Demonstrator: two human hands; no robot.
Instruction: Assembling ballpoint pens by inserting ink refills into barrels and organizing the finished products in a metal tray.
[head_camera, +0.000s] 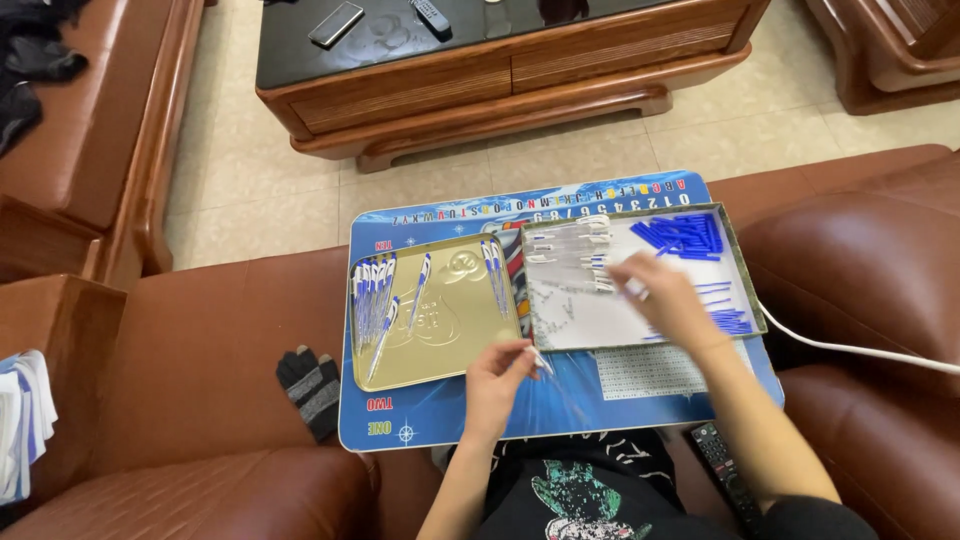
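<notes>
The left hand sits at the lower centre of the frame, over the near edge of a blue lap board printed with letters and numbers; its grip is closed, thumb and fingertips pinching a thin clear pen barrel that slants down and to the right; the right hand reaches into the grey-lined box lid at centre right, fingers curled over a small pale part, though whether that grip has closed on it I cannot tell, for the hand is blurred; just to the left of its fingertips lies a row of clear pen barrels, stacked one above another in the upper left of the lid; a heap of blue pen parts fills the lid's upper right corner, and a thinner scatter of blue refills lies lower right; left of the lid, touching it, stands a gold tin tray holding finished blue-and-white pens bunched at its left side, with a few more toward its upper right; a dark glove lies on the brown leather sofa just beside the board's lower left corner; a black remote rests by the person's right leg at the bottom right; a white cable crosses the right cushion; a wooden coffee table stands at the top of the frame.
</notes>
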